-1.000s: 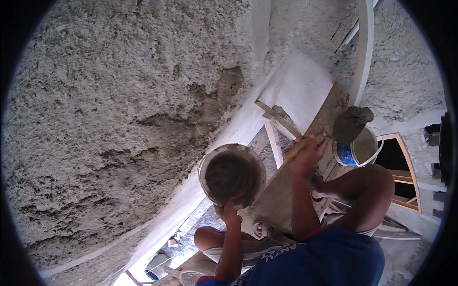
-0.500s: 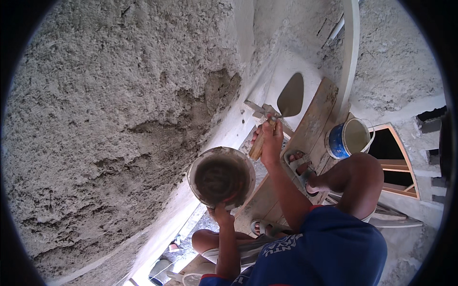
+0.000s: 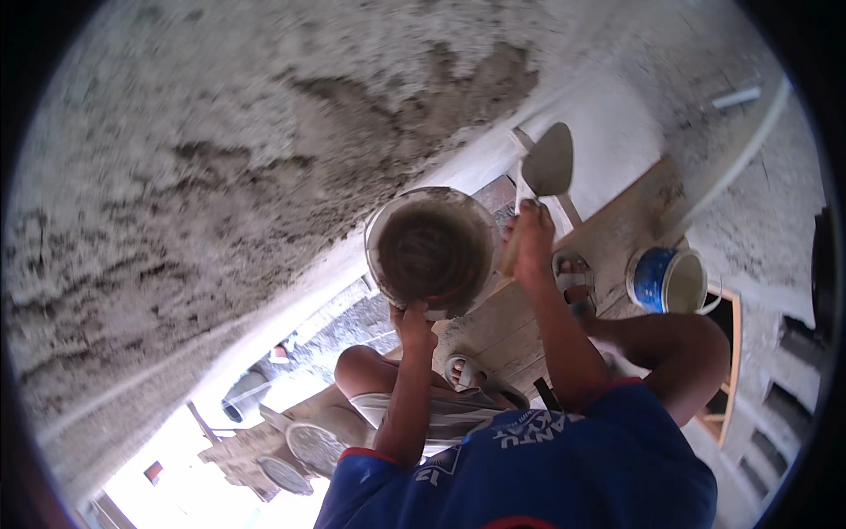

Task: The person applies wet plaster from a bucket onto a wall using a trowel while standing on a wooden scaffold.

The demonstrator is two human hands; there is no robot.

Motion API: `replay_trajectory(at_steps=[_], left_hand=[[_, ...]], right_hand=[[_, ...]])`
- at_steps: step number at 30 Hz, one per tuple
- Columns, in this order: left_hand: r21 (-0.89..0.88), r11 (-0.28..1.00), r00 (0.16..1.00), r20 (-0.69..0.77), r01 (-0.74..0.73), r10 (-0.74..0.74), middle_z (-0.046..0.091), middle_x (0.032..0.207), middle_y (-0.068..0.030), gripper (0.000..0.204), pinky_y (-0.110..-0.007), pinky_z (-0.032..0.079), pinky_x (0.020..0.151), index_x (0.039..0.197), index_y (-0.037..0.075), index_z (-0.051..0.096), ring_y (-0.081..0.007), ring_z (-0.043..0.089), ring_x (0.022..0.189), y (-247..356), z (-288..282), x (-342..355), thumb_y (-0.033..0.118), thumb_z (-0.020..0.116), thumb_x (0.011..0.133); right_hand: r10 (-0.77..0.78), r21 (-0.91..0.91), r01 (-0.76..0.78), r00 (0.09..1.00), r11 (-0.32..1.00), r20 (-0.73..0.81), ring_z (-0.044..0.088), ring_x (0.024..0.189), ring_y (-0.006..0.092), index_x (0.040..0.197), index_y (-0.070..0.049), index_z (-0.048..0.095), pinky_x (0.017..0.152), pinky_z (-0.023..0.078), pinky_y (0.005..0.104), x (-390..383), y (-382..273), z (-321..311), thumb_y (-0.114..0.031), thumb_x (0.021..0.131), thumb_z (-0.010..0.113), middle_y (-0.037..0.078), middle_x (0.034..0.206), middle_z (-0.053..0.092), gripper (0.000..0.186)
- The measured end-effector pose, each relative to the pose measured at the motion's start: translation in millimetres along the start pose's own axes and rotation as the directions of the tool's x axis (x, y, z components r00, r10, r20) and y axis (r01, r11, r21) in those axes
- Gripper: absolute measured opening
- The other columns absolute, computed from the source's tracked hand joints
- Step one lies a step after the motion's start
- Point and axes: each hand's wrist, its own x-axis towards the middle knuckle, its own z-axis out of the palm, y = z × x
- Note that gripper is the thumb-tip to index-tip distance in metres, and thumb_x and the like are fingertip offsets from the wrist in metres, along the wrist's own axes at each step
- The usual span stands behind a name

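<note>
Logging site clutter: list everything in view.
held bucket: 1, whitish, centre
trowel: 1, grey, upper centre
handled bucket: 1, blue-white, right
wall: 1, grey, left
planks: several, brown, underfoot
wooden frame: 1, orange, right
curved strip: 1, white, upper right
far bucket: 1, grey, lower left
round objects: 2, greyish, lower left
sandals: 2, pale, on feet
shirt: 1, blue, bottom
left hand: 1, bare, on held bucket
right hand: 1, bare, on trowel
</note>
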Motion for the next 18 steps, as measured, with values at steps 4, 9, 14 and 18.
replay_trajectory(at_steps=[4, 9, 14, 18], left_hand=[[-0.114, 0.993, 1.0, 0.015, 0.004, -0.002, 0.062, 0.105, -0.0013, 0.045, -0.032, 0.051, 0.073, 0.123, 0.011, 0.056, -0.0147, 0.06, 0.088, 2.5, 9.2, -4.4, 0.002, 0.059, 0.079], [-0.161, 0.973, 0.985, 0.027, -0.165, 0.171, 0.064, 0.103, -0.0006, 0.038, -0.028, 0.049, 0.076, 0.118, 0.005, 0.059, -0.012, 0.059, 0.086, -0.7, 11.8, -5.5, 0.0, 0.06, 0.081], [0.079, 0.929, 0.932, 0.005, -0.361, 0.362, 0.067, 0.096, -0.0043, 0.028, -0.029, 0.047, 0.076, 0.109, 0.0, 0.064, -0.0112, 0.058, 0.086, 7.4, 14.6, -7.6, 0.0, 0.061, 0.081], [0.215, 0.854, 0.88, 0.076, -0.475, 0.47, 0.068, 0.088, -0.007, 0.026, -0.031, 0.048, 0.071, 0.106, -0.003, 0.065, -0.0133, 0.059, 0.079, 21.0, 14.0, -7.2, 0.001, 0.061, 0.081]], right_hand=[[0.047, -0.522, 0.117, 0.956, 0.845, 0.29, 0.056, 0.057, 0.0144, 0.107, -0.008, 0.054, 0.051, 0.048, 0.0323, -49.4, -29.0, -27.1, -0.023, 0.09, 0.063, 0.004, 0.073, 0.057, 0.024], [0.061, -0.504, 0.857, 0.5, 0.104, 0.864, 0.068, 0.071, 0.0343, 0.115, 0.001, 0.058, 0.067, 0.054, 0.046, -75.5, -51.3, -43.8, -0.014, 0.083, 0.065, 0.018, 0.082, 0.067, 0.036], [0.257, -0.521, 0.847, 0.528, -0.102, 0.809, 0.067, 0.084, 0.0434, 0.117, 0.002, 0.06, 0.076, 0.053, 0.0522, -29.6, -13.9, -6.9, -0.008, 0.08, 0.061, 0.024, 0.085, 0.067, 0.038], [0.275, -0.288, 0.9, 0.383, -0.327, 0.882, 0.068, 0.078, 0.0391, 0.116, -0.001, 0.061, 0.071, 0.054, 0.0523, -11.2, 8.7, 7.1, -0.007, 0.081, 0.058, 0.022, 0.081, 0.067, 0.036]])
